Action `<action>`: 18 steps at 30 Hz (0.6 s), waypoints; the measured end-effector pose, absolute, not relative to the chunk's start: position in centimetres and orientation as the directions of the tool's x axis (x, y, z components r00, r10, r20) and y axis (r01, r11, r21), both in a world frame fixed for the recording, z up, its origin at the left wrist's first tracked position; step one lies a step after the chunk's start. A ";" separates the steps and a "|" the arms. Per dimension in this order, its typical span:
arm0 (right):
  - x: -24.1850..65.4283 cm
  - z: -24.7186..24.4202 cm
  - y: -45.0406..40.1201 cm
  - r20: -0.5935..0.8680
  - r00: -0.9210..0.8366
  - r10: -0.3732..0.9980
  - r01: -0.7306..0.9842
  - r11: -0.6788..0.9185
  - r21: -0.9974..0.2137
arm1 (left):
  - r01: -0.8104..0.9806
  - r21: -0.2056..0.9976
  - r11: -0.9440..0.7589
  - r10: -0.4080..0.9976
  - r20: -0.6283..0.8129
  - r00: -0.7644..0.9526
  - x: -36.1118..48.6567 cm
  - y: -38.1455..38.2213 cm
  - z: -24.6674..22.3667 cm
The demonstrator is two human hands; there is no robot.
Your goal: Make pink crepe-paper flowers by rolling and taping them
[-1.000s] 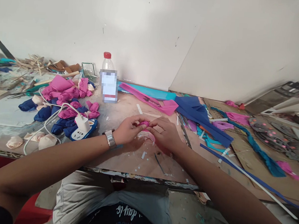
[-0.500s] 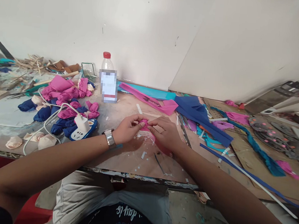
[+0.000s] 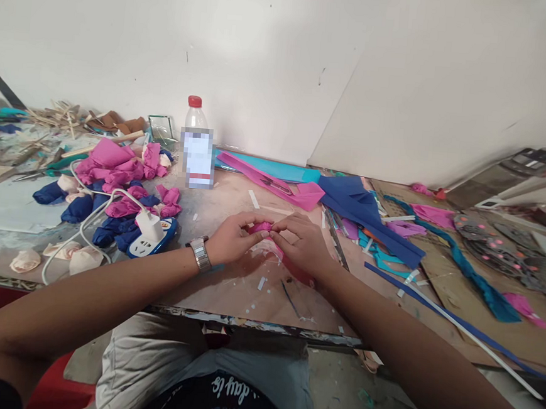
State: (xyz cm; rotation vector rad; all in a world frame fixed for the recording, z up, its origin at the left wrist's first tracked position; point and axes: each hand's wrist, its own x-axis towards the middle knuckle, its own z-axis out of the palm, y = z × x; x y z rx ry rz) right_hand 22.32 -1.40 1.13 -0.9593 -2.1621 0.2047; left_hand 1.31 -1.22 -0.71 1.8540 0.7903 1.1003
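Note:
Pinched between the fingertips of both hands is a small gathered piece of pink crepe paper (image 3: 260, 227). My left hand (image 3: 234, 236), below a metal-banded wristwatch (image 3: 199, 253), grips its left side with thumb and forefinger. On the other side my right hand (image 3: 301, 243) closes its fingers on the right edge, and a loose tail of the pink strip hangs under that palm. The underside of the piece is partly hidden by the thumbs. A whitish patch on the tabletop (image 3: 237, 293) shows just below the hands.
To the left lie pink and navy paper rosettes (image 3: 110, 163), a power strip (image 3: 150, 239) with a white cable, and cream rosettes (image 3: 25, 260). A red-capped bottle (image 3: 193, 117) stands behind. Blue crepe paper (image 3: 371, 212), pink strips (image 3: 275, 182) and a white stick (image 3: 470, 340) lie rightward.
The pink piece has turned slightly between the fingertips, and its gathered top looks different. Both hands stay in nearly the same place.

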 end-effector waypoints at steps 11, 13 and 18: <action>22.6 1.0 -1.1 0.588 -0.478 0.652 0.603 0.731 -0.320 | 0.063 0.874 -0.482 0.810 0.417 0.412 1.4 -1.2 -0.5; 22.6 1.1 -1.2 0.592 -0.480 0.648 0.602 0.734 -0.315 | 0.062 0.878 -0.475 0.811 0.410 0.418 1.4 -1.2 -0.4; 22.5 1.3 -1.3 0.593 -0.461 0.660 0.610 0.721 -0.328 | 0.052 0.868 -0.495 0.788 0.423 0.448 1.3 -1.2 -0.5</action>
